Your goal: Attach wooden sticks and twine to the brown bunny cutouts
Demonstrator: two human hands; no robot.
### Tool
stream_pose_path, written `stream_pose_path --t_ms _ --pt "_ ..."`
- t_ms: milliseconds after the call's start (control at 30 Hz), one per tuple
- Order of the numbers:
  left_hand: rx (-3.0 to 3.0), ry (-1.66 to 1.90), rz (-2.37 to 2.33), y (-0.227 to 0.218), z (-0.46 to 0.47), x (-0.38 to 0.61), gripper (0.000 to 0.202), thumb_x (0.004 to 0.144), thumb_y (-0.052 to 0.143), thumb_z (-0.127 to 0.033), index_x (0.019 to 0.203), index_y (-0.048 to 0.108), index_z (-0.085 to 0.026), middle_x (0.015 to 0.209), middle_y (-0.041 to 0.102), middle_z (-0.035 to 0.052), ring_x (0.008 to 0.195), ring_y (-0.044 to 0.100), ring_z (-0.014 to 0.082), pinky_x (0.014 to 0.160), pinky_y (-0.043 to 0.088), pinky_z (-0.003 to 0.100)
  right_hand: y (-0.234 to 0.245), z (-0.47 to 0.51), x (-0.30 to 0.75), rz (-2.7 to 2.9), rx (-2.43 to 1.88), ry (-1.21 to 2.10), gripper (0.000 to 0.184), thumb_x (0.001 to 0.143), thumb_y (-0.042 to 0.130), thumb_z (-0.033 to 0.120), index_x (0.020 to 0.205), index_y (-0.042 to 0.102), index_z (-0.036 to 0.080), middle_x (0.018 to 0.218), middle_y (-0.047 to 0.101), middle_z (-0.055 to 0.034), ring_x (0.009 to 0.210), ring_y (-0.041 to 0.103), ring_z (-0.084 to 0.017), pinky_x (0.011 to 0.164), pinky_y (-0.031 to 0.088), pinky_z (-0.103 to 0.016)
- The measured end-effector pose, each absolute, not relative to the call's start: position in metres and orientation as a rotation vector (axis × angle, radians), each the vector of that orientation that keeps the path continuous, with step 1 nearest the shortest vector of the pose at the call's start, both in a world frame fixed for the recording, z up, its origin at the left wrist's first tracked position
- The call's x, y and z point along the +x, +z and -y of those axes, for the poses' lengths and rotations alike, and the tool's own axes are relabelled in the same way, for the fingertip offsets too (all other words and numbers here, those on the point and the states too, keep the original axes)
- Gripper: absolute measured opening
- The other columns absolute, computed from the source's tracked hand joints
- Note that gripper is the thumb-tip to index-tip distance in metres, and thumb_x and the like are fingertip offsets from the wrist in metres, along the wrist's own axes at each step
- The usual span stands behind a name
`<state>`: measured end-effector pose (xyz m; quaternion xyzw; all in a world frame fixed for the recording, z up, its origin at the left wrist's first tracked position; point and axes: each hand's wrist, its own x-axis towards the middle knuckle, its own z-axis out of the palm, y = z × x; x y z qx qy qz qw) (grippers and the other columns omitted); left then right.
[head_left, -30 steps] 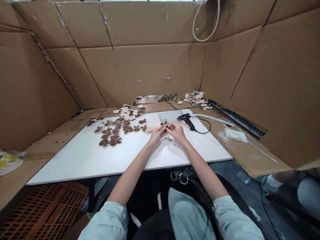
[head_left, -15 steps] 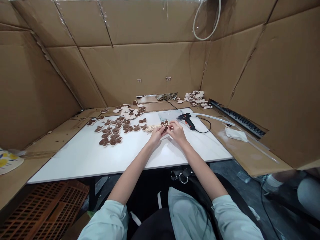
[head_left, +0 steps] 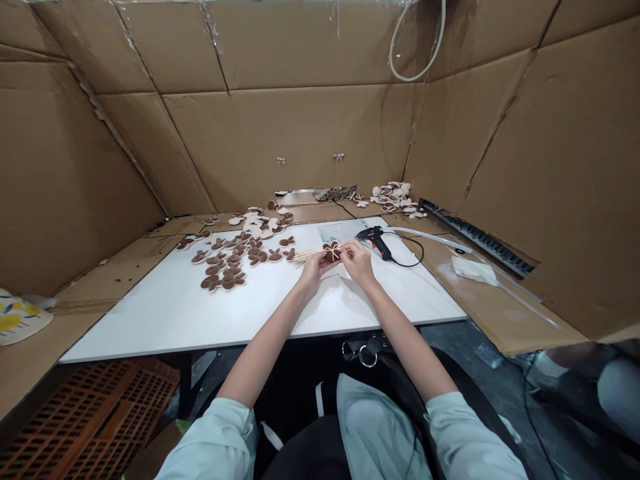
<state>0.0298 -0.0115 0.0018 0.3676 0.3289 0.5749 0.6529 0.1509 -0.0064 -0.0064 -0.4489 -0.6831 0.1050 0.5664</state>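
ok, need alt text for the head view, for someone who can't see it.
The left hand and right hand pinch a brown-and-cream cut-out at the end of a bundle of thin wooden sticks, above a white table. More cut-outs lie to the left, a hot glue gun to the right, cardboard walls behind.

My one feed comes from the camera on the person's head, facing forward and down, close above the left hand (head_left: pixel 315 268) and right hand (head_left: pixel 358 263), with the white table (head_left: pixel 150 320) across the middle and the cardboard wall (head_left: pixel 310 140) farther off beyond it
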Motion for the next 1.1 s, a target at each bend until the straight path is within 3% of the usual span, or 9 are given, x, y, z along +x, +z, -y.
stream_pose_path --t_ms 167,400,667,900,1100 --pt "0.952 1.284 -0.705 0.0001 0.0126 0.0284 0.003 0.06 0.063 -0.014 0.061 0.063 -0.011 0.073 0.066 0.0048 0.082 0.06 0.0167 0.093 0.039 0.036 -0.0082 0.0049 0.1512 1.632 -1.038 0.307 0.011 0.069 0.048 0.013 0.072 0.056 0.019 0.078 0.058 -0.0042 0.073 0.057 -0.016 0.067 0.051 -0.031" --pt "0.993 1.234 -0.678 -0.0017 0.0102 0.0267 0.015 0.059 0.07 -0.021 0.071 0.067 -0.011 0.077 0.067 0.0056 0.087 0.06 0.0188 0.094 0.038 0.036 -0.0071 0.0068 0.1512 1.675 -1.014 0.338 0.008 0.069 0.053 0.018 0.075 0.057 0.019 0.079 0.058 -0.0042 0.073 0.058 -0.016 0.066 0.051 -0.03" --pt "0.896 1.248 -0.729 -0.0015 0.01 0.0273 0.006 0.059 0.065 -0.017 0.061 0.063 -0.012 0.07 0.066 0.0049 0.082 0.061 0.0192 0.091 0.04 0.038 -0.0092 0.0063 0.1513 1.689 -1.044 0.345 0.013 0.067 0.053 0.016 0.079 0.056 0.019 0.083 0.058 -0.0041 0.072 0.058 -0.016 0.066 0.051 -0.03" --pt "0.939 1.285 -0.743 -0.0015 0.0103 0.0279 0.005 0.06 0.064 -0.016 0.059 0.063 -0.012 0.068 0.065 0.0038 0.081 0.061 0.0173 0.092 0.039 0.036 -0.0064 0.0078 0.1508 1.721 -1.053 0.35 0.009 0.066 0.052 0.014 0.061 0.056 0.02 0.085 0.059 -0.0056 0.083 0.058 -0.018 0.071 0.05 -0.031" --pt "0.957 1.287 -0.748 -0.0061 0.0066 0.0251 0.008 0.059 0.067 -0.015 0.066 0.065 -0.012 0.074 0.066 0.0042 0.082 0.06 0.0164 0.091 0.039 0.036 -0.0077 0.0061 0.1516 1.756 -1.076 0.363 0.01 0.066 0.055 0.017 0.058 0.06 0.02 0.087 0.058 -0.0058 0.08 0.059 -0.018 0.072 0.05 -0.033"
